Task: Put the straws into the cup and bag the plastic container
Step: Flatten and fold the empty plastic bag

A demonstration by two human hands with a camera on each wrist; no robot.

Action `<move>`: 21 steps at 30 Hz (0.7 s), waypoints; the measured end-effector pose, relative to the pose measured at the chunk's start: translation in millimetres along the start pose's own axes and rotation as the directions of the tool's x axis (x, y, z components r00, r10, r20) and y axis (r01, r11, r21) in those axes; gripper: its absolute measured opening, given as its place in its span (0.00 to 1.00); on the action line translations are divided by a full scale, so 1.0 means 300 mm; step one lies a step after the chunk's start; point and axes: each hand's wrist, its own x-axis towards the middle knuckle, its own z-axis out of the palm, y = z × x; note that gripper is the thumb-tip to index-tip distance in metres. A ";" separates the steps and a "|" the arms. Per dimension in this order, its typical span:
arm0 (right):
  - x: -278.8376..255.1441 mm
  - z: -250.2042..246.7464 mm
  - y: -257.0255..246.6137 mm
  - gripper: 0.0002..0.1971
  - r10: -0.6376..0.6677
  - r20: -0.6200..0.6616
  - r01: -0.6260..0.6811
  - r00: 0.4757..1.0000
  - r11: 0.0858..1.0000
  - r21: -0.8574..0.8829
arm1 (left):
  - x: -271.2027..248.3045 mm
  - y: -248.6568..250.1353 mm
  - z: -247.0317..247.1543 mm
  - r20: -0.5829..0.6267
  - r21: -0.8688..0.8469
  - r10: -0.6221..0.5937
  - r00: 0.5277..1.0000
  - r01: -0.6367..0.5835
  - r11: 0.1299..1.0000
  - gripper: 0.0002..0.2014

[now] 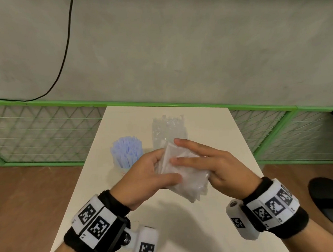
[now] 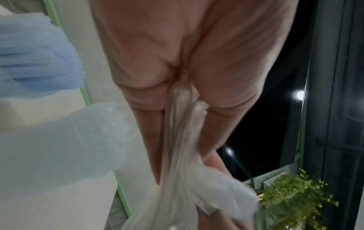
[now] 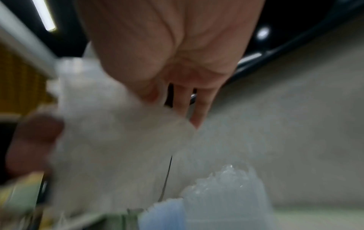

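Hands meet on a folded bag [image 1: 183, 175] above the counter [image 1: 186, 230]: the left hand [image 1: 145, 177] grips its edge and the right hand [image 1: 218, 165] pinches it under flat fingers. The container [image 1: 168, 129] stands upright just beyond them, unbagged and nearer the right fingertips. The straws [image 1: 127, 151] stand in the cup [image 1: 123, 169] to the left.

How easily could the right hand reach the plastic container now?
Probably yes: the plastic container stands just beyond the right hand, nothing between. But that hand holds the bag and must free itself first.
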 end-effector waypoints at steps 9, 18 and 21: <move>0.048 0.084 -0.043 0.23 0.467 -0.202 -0.429 0.861 0.880 0.205 | 0.027 -0.020 0.028 -0.136 0.471 0.250 0.959 -0.159 0.867 0.14; 0.062 0.097 -0.002 0.16 0.435 -0.279 -0.386 0.856 0.897 0.214 | 0.011 -0.020 0.024 -0.120 0.197 0.235 0.965 -0.209 0.958 0.20; 0.055 0.123 0.034 0.19 0.616 -0.280 -0.429 0.736 0.745 0.511 | 0.012 -0.017 0.015 -0.090 0.132 0.292 0.952 -0.279 0.951 0.30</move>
